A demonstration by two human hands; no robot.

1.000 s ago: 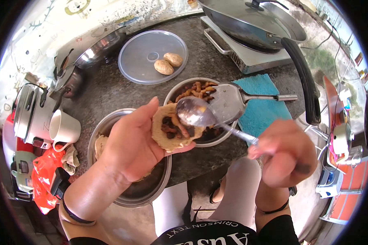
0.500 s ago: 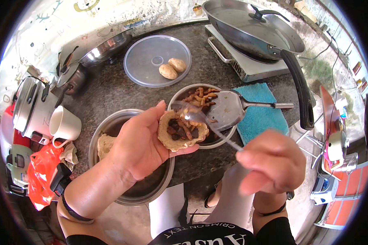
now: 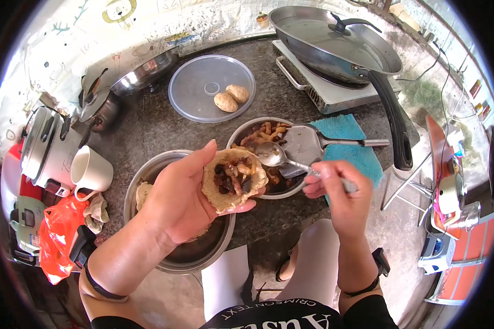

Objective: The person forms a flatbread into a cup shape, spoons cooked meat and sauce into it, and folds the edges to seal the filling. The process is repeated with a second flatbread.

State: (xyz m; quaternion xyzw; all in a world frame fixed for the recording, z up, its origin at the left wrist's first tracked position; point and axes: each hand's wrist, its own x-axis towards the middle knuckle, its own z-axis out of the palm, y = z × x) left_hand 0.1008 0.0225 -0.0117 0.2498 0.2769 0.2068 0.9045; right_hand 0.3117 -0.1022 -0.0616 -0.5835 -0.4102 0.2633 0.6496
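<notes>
On the palm and fingers of my left hand [image 3: 173, 194] rests a cup-shaped piece of dough [image 3: 214, 189], its hollow holding a brown, chunky filling [image 3: 235, 176]. My right hand [image 3: 343, 192] is closed round the handle of a metal spoon [image 3: 271, 154], whose bowl hangs just right of the dough's rim, over the filling bowl [image 3: 246, 125]. Brown strips of filling lie in that bowl, with a broad metal spatula [image 3: 301, 147] resting across it. Beneath my left forearm stands a larger steel bowl [image 3: 225, 247] with more dough [image 3: 142, 194] partly hidden in it.
Two shaped dough pieces [image 3: 225, 102] sit on a clear plastic lid [image 3: 189, 88]. At the back right a lidded pan [image 3: 335, 44] stands on a white cooker [image 3: 335, 98]. A blue towel [image 3: 357, 159], a white mug [image 3: 92, 169] and a red plastic bag [image 3: 60, 236] lie around.
The spoon has moved off the dough cup to the right, and my right hand has come to the spatula's near side. The dough has shifted slightly left, its filling looking fuller.
</notes>
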